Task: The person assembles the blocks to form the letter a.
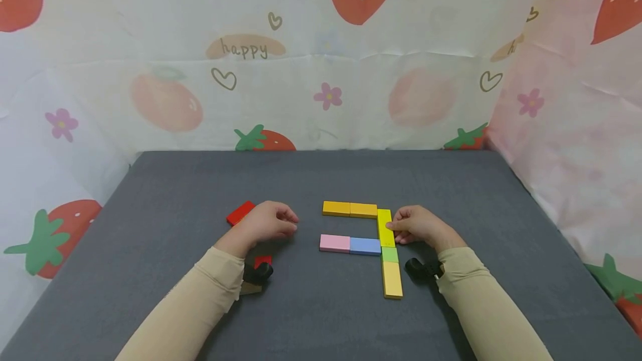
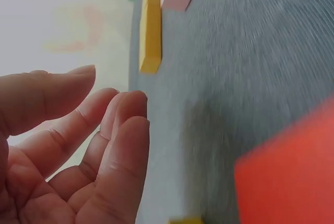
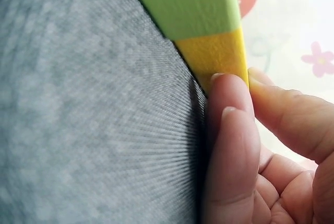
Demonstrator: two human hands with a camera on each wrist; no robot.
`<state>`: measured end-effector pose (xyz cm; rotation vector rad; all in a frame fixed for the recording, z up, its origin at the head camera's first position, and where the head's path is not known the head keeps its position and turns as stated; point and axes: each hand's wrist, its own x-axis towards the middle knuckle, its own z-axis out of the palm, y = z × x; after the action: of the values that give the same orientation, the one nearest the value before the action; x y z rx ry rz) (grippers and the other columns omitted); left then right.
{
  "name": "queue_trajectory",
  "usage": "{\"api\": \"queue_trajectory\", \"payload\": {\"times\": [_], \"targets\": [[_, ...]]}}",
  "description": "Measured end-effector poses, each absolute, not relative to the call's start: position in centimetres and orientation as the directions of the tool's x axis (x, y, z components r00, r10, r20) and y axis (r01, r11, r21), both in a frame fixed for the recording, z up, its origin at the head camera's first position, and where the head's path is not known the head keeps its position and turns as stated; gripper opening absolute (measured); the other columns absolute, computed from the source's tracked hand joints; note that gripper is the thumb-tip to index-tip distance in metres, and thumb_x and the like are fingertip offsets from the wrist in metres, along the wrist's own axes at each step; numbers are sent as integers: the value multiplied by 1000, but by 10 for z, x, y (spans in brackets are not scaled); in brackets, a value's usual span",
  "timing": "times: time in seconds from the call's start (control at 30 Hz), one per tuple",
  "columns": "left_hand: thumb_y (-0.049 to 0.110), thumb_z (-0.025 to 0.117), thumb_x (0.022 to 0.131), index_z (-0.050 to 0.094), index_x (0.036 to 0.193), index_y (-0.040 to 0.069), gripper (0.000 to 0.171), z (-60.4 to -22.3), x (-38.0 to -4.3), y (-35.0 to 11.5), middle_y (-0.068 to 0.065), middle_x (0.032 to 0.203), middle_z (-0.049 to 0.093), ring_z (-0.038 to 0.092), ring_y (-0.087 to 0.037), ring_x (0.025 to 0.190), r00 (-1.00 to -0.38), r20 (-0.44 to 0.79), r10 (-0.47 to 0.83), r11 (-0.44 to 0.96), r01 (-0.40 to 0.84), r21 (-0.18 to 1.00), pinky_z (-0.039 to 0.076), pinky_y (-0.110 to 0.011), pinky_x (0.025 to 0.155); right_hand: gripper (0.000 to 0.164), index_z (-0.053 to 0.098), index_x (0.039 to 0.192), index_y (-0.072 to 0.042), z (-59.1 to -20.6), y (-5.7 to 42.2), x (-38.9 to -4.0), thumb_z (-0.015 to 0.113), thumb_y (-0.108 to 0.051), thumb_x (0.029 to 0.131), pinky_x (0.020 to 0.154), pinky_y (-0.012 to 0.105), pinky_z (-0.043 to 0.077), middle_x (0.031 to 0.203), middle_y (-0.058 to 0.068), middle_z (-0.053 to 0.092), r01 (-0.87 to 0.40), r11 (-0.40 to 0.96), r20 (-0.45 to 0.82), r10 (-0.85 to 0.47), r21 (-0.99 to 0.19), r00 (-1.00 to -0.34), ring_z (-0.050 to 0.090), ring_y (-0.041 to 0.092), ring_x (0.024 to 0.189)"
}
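Observation:
In the head view, my left hand (image 1: 268, 222) hovers over the table with loosely bent fingers and holds nothing. A red block (image 1: 239, 214) lies just behind it. My right hand (image 1: 421, 223) has its thumb on top of a bright yellow block (image 1: 383, 222) and its fingers along the right side. That block meets a green block (image 1: 389, 254), with a pale yellow block (image 1: 392, 280) below in the same column. Two orange-yellow blocks (image 1: 349, 209) form a row at the column's top. A pink block (image 1: 334, 243) and a blue block (image 1: 365, 246) make a lower row.
Another red block (image 1: 263, 261) is partly hidden by the left wrist's black camera (image 1: 258, 273), near a tan piece (image 1: 251, 288). The dark grey tabletop (image 1: 200, 174) ends at a patterned cloth (image 1: 351, 127) at the back.

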<state>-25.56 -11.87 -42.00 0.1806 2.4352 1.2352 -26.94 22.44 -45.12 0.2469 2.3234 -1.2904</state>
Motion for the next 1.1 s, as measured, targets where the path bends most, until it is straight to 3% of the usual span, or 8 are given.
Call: {"api": "queue_trajectory", "payload": {"times": [0.5, 0.73, 1.1], "targets": [[13, 64, 84, 64, 104, 2, 22, -420, -248, -173, -9, 96, 60, 58, -18, 86, -937, -243, 251, 639, -28, 769, 51, -32, 79, 20, 59, 85, -5, -451, 223, -269, 66, -24, 84, 58, 24, 50, 75, 7, 59, 377, 550, -481, -52, -745, -875, 56, 15, 58], [15, 65, 83, 63, 96, 6, 16, -421, -242, -190, -8, 95, 58, 54, -21, 83, -950, -268, 160, 719, -74, 691, 51, -30, 72, 20, 59, 86, -5, -450, 223, -269, 65, -24, 84, 58, 24, 49, 75, 7, 59, 367, 554, -478, -64, -747, -876, 56, 15, 59], [17, 67, 81, 63, 92, 8, 15, -427, -241, -201, -5, 87, 59, 51, -20, 76, -960, -233, 158, 793, -17, 610, 46, -30, 65, 19, 59, 86, -5, -451, 223, -269, 65, -23, 84, 58, 25, 50, 76, 7, 59, 378, 556, -484, -50, -740, -874, 56, 16, 59]]}}
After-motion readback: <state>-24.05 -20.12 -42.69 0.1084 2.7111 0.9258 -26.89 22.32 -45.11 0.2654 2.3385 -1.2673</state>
